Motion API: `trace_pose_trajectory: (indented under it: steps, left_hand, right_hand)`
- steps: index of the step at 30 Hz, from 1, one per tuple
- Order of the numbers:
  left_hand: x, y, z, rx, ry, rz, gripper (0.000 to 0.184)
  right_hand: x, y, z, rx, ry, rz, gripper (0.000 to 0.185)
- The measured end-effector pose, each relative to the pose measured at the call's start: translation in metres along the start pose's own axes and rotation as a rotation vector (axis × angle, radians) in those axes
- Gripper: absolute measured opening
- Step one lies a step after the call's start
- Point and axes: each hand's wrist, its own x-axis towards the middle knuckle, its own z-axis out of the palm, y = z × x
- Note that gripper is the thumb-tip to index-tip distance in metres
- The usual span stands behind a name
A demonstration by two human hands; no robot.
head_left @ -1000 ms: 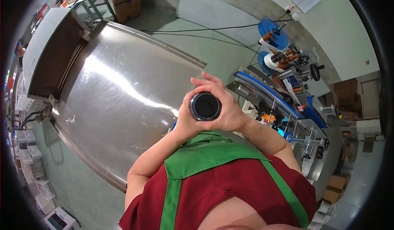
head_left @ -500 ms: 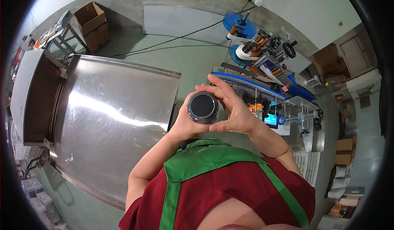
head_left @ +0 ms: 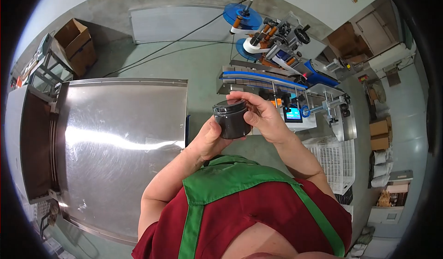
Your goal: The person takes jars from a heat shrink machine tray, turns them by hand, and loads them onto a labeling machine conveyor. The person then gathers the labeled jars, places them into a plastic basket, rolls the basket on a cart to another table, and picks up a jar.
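A dark, glossy jar (head_left: 232, 124) with a black lid (head_left: 229, 105) is held in front of my chest, its side now facing me. My left hand (head_left: 208, 138) is closed around the jar's lower left side and underside, with some fingers hidden behind it. My right hand (head_left: 264, 116) grips the jar's right side, thumb on the wall and fingers reaching over by the lid. Just beyond the jar stands a labelling machine with a blue-edged conveyor (head_left: 263, 80).
A steel table (head_left: 124, 166) lies to my left. The machine carries a blue reel (head_left: 242, 16) and a lit screen (head_left: 293, 114). White plastic crates (head_left: 332, 162) stand at the right. A cardboard box (head_left: 76, 46) sits at the far left, and cables cross the floor.
The jar has been tilted from lid-on view to show its side. My right hand's fingers have closed in on it. The whole view has shifted, with the machine appearing further left.
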Motion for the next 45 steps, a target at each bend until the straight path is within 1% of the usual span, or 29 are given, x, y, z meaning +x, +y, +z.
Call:
trace_pose_trajectory:
  steps: [4,7,10,12,14,15,16,18,19,21,22,25,27,28,29,31,33,35,37,40,43,45]
  left_hand:
    - [0.004,-0.003,0.000,0.055,-0.029,-0.022,0.107]
    - [0.012,-0.012,-0.001,0.055,-0.013,-0.057,0.097]
    - [0.030,-0.016,0.007,0.097,0.113,-0.118,0.079]
    - [0.051,-0.030,-0.001,0.103,0.210,-0.070,0.070]
    - [0.081,-0.051,-0.030,0.095,0.325,0.008,0.058]
    - [0.098,-0.055,-0.040,0.134,0.363,0.029,0.056]
    - [0.117,-0.058,-0.048,0.175,0.402,0.051,0.053]
    - [0.159,-0.064,-0.062,0.244,0.405,0.092,0.051]
    - [0.182,-0.066,-0.075,0.235,0.393,0.090,0.050]
    - [0.228,-0.073,-0.095,0.409,0.509,0.049,0.052]
    - [0.249,-0.078,-0.104,0.497,0.568,0.030,0.053]
    - [0.304,-0.097,-0.128,1.020,0.757,0.047,0.065]
    - [0.329,-0.108,-0.146,1.335,0.878,0.016,0.073]
    - [0.342,-0.113,-0.156,1.493,0.928,0.004,0.078]
    - [0.351,-0.120,-0.166,1.532,0.990,-0.087,0.083]
    - [0.362,-0.130,-0.152,1.767,1.112,-0.250,0.082]
    - [0.375,-0.130,-0.143,1.852,1.063,-0.407,0.082]
    - [0.382,-0.136,-0.140,1.910,0.980,-0.448,0.078]
    - [0.384,-0.150,-0.151,1.957,0.955,-0.468,0.080]
    - [0.388,-0.163,-0.156,1.960,1.050,-0.530,0.080]
    - [0.394,-0.165,-0.162,1.977,1.057,-0.678,0.081]
    - [0.398,-0.166,-0.152,2.005,1.049,-0.729,0.080]
  right_hand:
    - [-0.008,0.001,-0.005,0.024,0.028,-0.025,0.056]
    - [-0.017,0.005,-0.016,0.023,0.060,-0.021,0.061]
    - [-0.032,0.021,-0.031,-0.091,0.191,-0.105,0.059]
    - [-0.053,0.035,-0.050,-0.250,0.269,-0.054,0.055]
    - [-0.079,0.047,-0.073,-0.458,0.322,-0.030,0.051]
    - [-0.094,0.061,-0.083,-0.454,0.372,-0.027,0.047]
    - [-0.110,0.075,-0.094,-0.378,0.417,0.052,0.045]
    - [-0.141,0.100,-0.118,-0.218,0.495,0.201,0.042]
    - [-0.154,0.111,-0.129,-0.165,0.548,0.219,0.041]
    - [-0.180,0.128,-0.149,-0.056,0.648,0.258,0.038]
    - [-0.191,0.129,-0.159,-0.053,0.671,0.279,0.038]
    - [-0.218,0.119,-0.185,-0.064,0.737,0.352,0.035]
    - [-0.231,0.112,-0.196,-0.088,0.786,0.420,0.031]
    - [-0.237,0.117,-0.201,-0.090,0.814,0.398,0.032]
    - [-0.243,0.126,-0.205,-0.095,0.850,0.375,0.032]
    - [-0.252,0.135,-0.214,-0.108,0.924,0.369,0.033]
    - [-0.258,0.141,-0.215,-0.119,1.013,0.406,0.033]
    - [-0.263,0.152,-0.214,-0.091,1.099,0.441,0.034]
    - [-0.268,0.153,-0.220,-0.092,1.151,0.457,0.035]
    - [-0.269,0.153,-0.219,-0.071,1.216,0.463,0.036]
    - [-0.271,0.144,-0.224,-0.022,1.251,0.503,0.037]
    - [-0.273,0.140,-0.232,0.012,1.258,0.521,0.037]
